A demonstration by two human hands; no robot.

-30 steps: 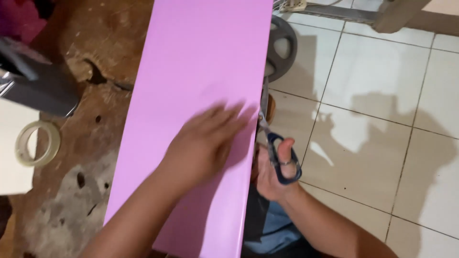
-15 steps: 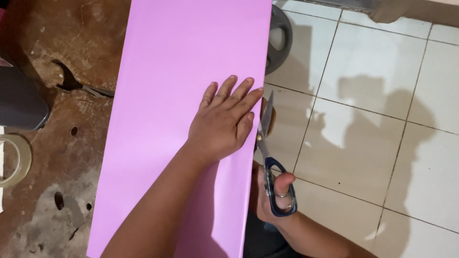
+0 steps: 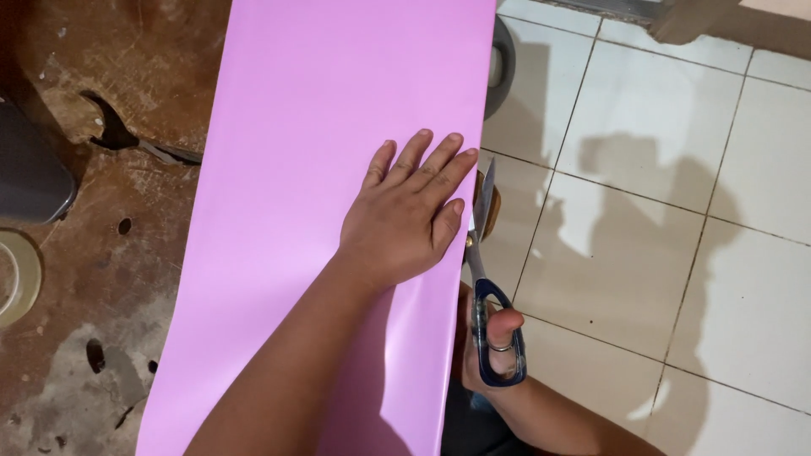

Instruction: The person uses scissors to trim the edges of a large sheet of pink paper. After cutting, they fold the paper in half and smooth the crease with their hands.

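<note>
While the long sheet of glossy pink paper (image 3: 321,169) lies stretched over the worn brown wooden table (image 3: 110,211), the left hand (image 3: 405,215) presses flat on it near its right edge, fingers spread. Just off that edge, the right hand (image 3: 490,346) grips blue-handled metal scissors (image 3: 488,287), thumb hooked through a loop, blades pointing up along the paper's side. Left of the paper sit a roll of clear tape (image 3: 13,274) and a dark grey box (image 3: 29,169).
</note>
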